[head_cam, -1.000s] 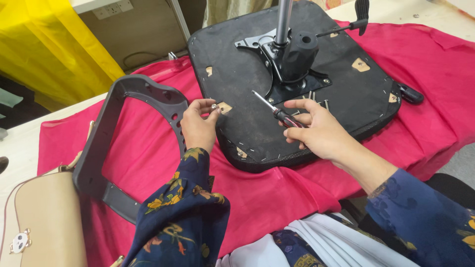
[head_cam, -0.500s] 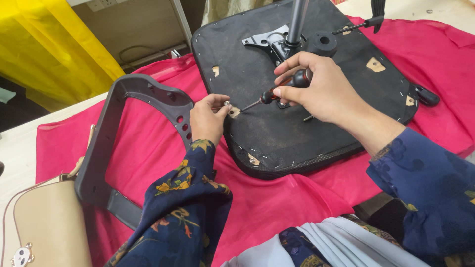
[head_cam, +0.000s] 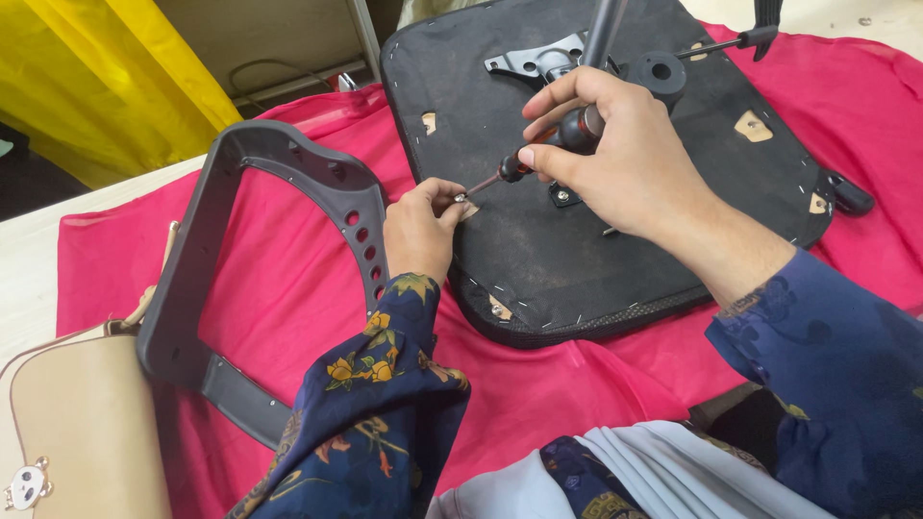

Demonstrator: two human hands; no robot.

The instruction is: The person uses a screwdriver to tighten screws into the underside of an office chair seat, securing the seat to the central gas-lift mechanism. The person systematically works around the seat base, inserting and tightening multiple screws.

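An upturned black chair seat [head_cam: 538, 250] lies on a red cloth [head_cam: 288, 288], its metal mechanism plate [head_cam: 538, 65] and post facing up. My right hand [head_cam: 615, 154] is wrapped around a screwdriver [head_cam: 538, 154] with a black and orange handle. The tip points left and down at a small screw [head_cam: 461, 198] near the seat's left edge. My left hand [head_cam: 421, 226] pinches that screw and steadies it at a bare wooden mounting spot. A dark grey plastic armrest frame [head_cam: 250, 250] lies just left of my left hand.
A beige bag [head_cam: 77, 432] with a small panda charm sits at the lower left. Yellow fabric [head_cam: 96, 77] hangs at the back left. A black lever [head_cam: 750, 34] and a knob [head_cam: 846, 192] stick out from the seat's right side. Light wooden tabletop [head_cam: 29, 250] borders the cloth.
The right hand has brought the screwdriver left and down until its tip meets the screw held by the left hand. The view has moved closer to the seat.
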